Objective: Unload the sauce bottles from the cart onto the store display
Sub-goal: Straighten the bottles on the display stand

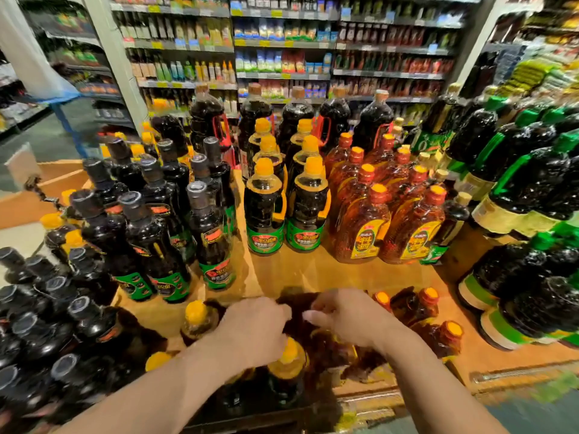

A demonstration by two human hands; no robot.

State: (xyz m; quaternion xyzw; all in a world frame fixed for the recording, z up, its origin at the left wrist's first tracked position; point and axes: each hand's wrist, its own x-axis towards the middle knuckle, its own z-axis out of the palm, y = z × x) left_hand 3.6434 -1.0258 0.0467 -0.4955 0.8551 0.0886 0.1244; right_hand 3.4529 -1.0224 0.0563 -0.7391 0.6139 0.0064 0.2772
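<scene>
— Where were your hands?

— Both were low at the near edge of the wooden display (275,270), over a dark bottle (296,311) lying between them. Your left hand (253,332) had its fingers curled down onto it. Your right hand (347,316) touched it from the right, but blur smeared the fingers, so I cannot tell whether they gripped it or only rested there.

— And the bottle itself?

— Mostly hidden under your hands, with no label readable. Beside it stood yellow-capped bottles (286,368), partly covered by your left forearm, and orange-capped amber bottles (438,336) to the right, smeared by motion.

— What about the display?

— Farther off, black-capped bottles (150,245) stood on the left, green-labelled yellow-capped ones (264,214) in the middle, and amber ones (363,230) to their right. Green-handled jugs (529,189) on the far right were cut off by the frame edge. The store shelves (282,45) behind were too blurred to read.
</scene>
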